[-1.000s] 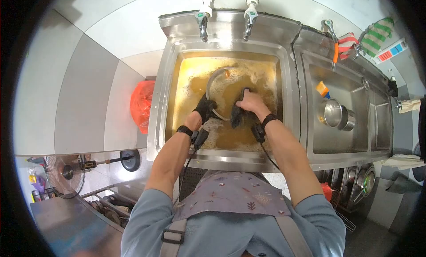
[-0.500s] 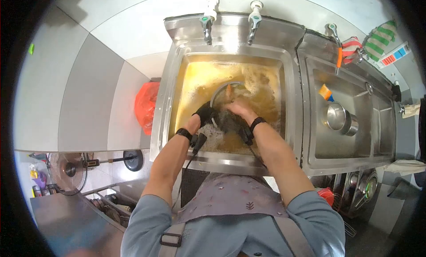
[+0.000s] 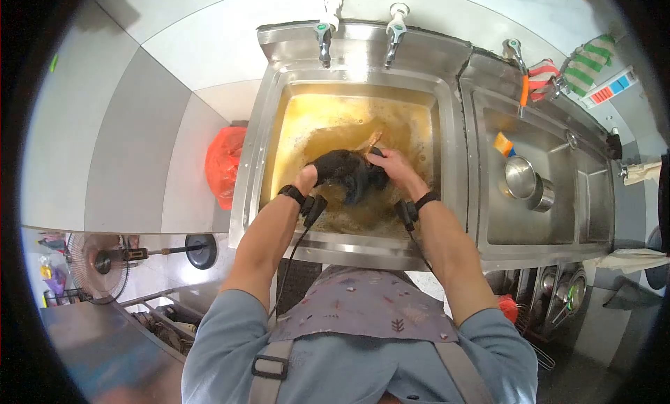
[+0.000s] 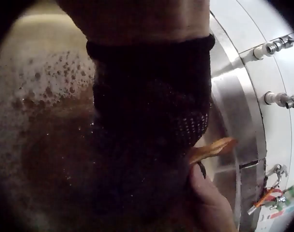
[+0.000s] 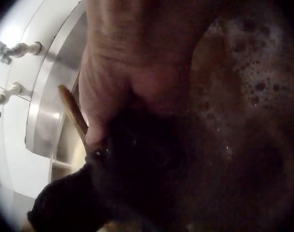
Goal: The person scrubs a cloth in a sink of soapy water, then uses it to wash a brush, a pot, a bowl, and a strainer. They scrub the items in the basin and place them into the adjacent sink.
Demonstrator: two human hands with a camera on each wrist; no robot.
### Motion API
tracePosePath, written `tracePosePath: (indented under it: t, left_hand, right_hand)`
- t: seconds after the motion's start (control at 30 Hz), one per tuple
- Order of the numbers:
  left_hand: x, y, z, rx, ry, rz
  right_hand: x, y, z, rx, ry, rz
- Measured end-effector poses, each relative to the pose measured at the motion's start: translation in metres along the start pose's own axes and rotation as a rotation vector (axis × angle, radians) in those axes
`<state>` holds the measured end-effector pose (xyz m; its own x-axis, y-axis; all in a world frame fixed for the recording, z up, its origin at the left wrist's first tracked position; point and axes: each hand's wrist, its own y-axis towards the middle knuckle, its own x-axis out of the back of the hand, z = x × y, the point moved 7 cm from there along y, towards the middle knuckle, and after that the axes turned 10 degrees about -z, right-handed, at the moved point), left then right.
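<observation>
In the head view both hands meet at the murky, sudsy water of the left sink (image 3: 447, 215). My left hand (image 3: 331, 168), in a black glove, holds a mostly sunken, round-rimmed pan; its fingers are hidden. The pan's brown wooden handle (image 3: 374, 140) pokes up between the hands. Bare, my right hand (image 3: 399, 168) grips a dark wet cloth (image 3: 363, 181) right beside the handle. In the left wrist view the handle (image 4: 214, 149) stands past the glove, near the right thumb. Dark shadow covers the cloth in the right wrist view, where the handle (image 5: 72, 108) also shows.
Two taps (image 3: 323, 42) rise behind the sink. To the right, another basin (image 3: 530, 226) contains metal pots (image 3: 520, 177) and an orange-and-blue brush (image 3: 502, 144). A red plastic bag (image 3: 225, 167) hangs at the left. Striped cloths (image 3: 590, 65) hang at the back right.
The pan's pale curved rim, visible earlier, has gone from sight under the glove and water. The handle has swung to the right. My right hand moved left over the pan, then back right, keeping the cloth.
</observation>
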<state>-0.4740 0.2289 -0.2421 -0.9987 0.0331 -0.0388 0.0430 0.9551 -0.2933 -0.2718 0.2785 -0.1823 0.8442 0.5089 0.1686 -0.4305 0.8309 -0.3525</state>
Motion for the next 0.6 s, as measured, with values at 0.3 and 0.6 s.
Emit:
tracePosePath:
  t: [0.3, 0.6]
  left_hand:
    - [-0.042, -0.021, -0.068, -0.435, 1.115, -0.102]
    - [-0.022, -0.017, -0.085, -0.203, 0.395, -0.288]
  right_hand:
    - [0.02, -0.07, 0.138, 0.625, -1.188, -0.303]
    - [0.011, -0.049, 0.077, 0.448, -1.026, -0.048]
